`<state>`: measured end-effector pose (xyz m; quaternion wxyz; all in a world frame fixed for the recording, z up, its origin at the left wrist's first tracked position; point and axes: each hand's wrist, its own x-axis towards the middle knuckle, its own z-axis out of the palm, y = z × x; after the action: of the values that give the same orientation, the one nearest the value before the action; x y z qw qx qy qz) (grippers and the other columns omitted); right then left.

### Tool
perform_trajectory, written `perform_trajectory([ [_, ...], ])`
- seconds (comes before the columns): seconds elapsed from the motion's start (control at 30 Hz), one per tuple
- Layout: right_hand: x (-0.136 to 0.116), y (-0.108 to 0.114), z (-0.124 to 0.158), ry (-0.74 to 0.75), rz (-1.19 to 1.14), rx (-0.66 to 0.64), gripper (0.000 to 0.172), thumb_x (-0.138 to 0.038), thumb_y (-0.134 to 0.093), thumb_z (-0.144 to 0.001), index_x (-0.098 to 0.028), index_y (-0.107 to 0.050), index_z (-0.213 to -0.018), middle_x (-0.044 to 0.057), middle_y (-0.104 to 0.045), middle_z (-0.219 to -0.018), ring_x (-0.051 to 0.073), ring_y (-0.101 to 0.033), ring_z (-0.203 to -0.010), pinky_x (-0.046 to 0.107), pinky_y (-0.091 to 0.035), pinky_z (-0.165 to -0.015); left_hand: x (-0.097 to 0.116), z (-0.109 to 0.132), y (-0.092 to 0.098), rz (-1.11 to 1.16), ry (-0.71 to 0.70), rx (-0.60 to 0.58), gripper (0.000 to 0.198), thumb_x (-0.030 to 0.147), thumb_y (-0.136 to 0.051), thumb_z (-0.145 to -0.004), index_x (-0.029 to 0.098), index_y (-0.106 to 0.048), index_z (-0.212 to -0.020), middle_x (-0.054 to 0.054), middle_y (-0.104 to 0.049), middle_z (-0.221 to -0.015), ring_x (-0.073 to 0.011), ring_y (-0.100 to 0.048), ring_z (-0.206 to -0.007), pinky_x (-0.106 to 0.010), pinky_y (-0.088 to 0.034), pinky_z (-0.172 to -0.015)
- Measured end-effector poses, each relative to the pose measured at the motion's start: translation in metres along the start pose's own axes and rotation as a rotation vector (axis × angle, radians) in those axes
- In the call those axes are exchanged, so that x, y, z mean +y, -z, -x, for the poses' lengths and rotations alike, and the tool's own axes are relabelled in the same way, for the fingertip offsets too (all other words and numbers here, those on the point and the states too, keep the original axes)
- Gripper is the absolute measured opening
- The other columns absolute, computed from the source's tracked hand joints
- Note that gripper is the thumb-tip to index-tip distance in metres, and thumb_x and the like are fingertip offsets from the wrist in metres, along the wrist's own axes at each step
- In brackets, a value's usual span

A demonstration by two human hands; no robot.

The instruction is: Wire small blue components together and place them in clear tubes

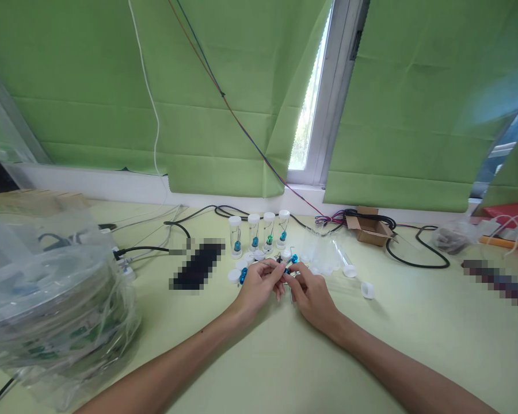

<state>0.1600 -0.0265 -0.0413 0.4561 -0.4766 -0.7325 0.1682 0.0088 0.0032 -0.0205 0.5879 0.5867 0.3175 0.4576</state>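
My left hand (261, 282) and my right hand (311, 290) meet low over the table, fingertips almost touching. Both are closed in a pinch on a small blue-and-dark piece (287, 271), mostly covered by the fingers. A thin metal rod (291, 295) shows below the fingertips; whether it belongs to the piece I cannot tell. Just beyond the fingers is another blue piece (294, 259) with a bent wire. Beside my left hand lie blue pieces (243, 275) and a white cap (233, 276). Behind stand several capped clear tubes (254, 233), each with a blue or green piece inside.
Clear tubes (315, 247) lie right of the hands, with a tube's white end (349, 271) and a loose white cap (367, 290) nearby. A cardboard box (370, 229) and black cables (418, 265) are farther back. Plastic-wrapped reels (60, 310) stand at left.
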Motion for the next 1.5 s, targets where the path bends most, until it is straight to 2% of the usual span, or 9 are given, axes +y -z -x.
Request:
perform_trajectory([
  [0.27, 0.0019, 0.0002, 0.0000, 0.005, -0.010, -0.017, 0.018, -0.032, -0.040, -0.099, -0.022, -0.052, -0.087, -0.005, -0.051, -0.054, 0.013, -0.043, -0.046, 0.023, -0.033, -0.050, -0.0031, -0.0012, 0.0007, 0.004, -0.003, -0.003, 0.031, 0.044, -0.065, -0.084, 0.015, -0.062, -0.075, -0.002, -0.061, -0.061, -0.0118, -0.054, -0.053, -0.025, -0.044, -0.051],
  [1.13, 0.0008, 0.0035, -0.0019, 0.048, 0.041, -0.021, 0.023, -0.029, -0.038, -0.099, -0.022, -0.051, -0.081, -0.002, -0.056, -0.063, 0.014, -0.044, -0.052, 0.024, -0.033, -0.054, 0.0004, 0.0001, -0.0013, -0.013, -0.007, 0.016, 0.032, 0.045, -0.068, -0.080, 0.014, -0.064, -0.073, -0.002, -0.059, -0.059, -0.0113, -0.051, -0.051, -0.025, -0.042, -0.050],
  [1.37, 0.0008, 0.0031, -0.0023, 0.060, 0.064, 0.005, 0.024, -0.029, -0.040, -0.099, -0.022, -0.055, -0.083, -0.002, -0.057, -0.062, 0.013, -0.045, -0.051, 0.024, -0.033, -0.052, 0.0003, -0.0010, -0.0003, -0.040, -0.008, 0.009, 0.033, 0.047, -0.068, -0.080, 0.015, -0.063, -0.075, -0.003, -0.061, -0.063, -0.0116, -0.053, -0.052, -0.024, -0.043, -0.049],
  [1.5, 0.0016, 0.0013, -0.0023, 0.046, 0.060, 0.008, 0.023, -0.030, -0.040, -0.099, -0.022, -0.055, -0.084, -0.003, -0.053, -0.058, 0.013, -0.042, -0.049, 0.024, -0.032, -0.051, 0.0004, -0.0018, 0.0011, -0.075, -0.016, 0.025, 0.035, 0.050, -0.066, -0.080, 0.016, -0.062, -0.074, -0.001, -0.060, -0.061, -0.0112, -0.053, -0.049, -0.024, -0.043, -0.048],
])
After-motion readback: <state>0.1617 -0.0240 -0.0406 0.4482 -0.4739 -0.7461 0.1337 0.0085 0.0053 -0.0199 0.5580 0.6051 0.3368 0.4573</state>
